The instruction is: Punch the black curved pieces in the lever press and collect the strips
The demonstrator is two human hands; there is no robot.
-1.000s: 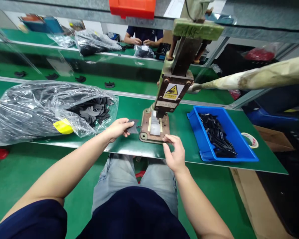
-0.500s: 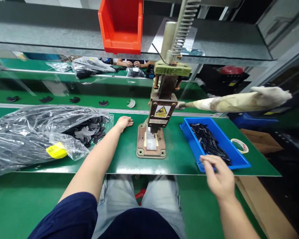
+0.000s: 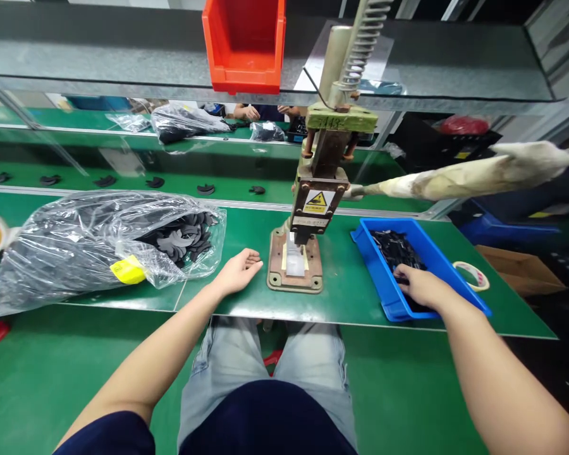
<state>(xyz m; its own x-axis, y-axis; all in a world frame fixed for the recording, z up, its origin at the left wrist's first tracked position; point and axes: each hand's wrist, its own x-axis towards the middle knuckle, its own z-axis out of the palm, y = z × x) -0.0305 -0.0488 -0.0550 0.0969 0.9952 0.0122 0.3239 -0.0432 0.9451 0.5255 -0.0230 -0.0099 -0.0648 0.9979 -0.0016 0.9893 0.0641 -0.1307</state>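
My left hand point(image 3: 241, 270) hovers over or rests on the green bench, left of the hand press point(image 3: 308, 208). Its fingers are loosely curled, the thumb stands apart, and nothing shows in it. Beside it lies a clear plastic bag point(image 3: 76, 253) spilling dark grey curved pieces point(image 3: 183, 239). My right hand point(image 3: 420, 285) reaches into a blue bin point(image 3: 377, 278) of small black parts point(image 3: 393, 248). Its fingers are bent down among them, hiding the fingertips. A translucent block point(image 3: 294, 260) sits on the press base under the ram.
The press lever point(image 3: 474, 177), wrapped in pale cloth, sticks out above the bin. A tape roll point(image 3: 471, 276) lies right of the bin. An orange bin point(image 3: 246, 50) sits on the shelf overhead. Curved pieces point(image 3: 155, 182) line the strip behind. Another person's hands point(image 3: 253, 112) show beyond.
My left hand has drawn back from near the rear strip towards me. My right hand has gone from the bin's front edge into it. The strip's rightmost piece looked pale and tilted; now dark and flat.
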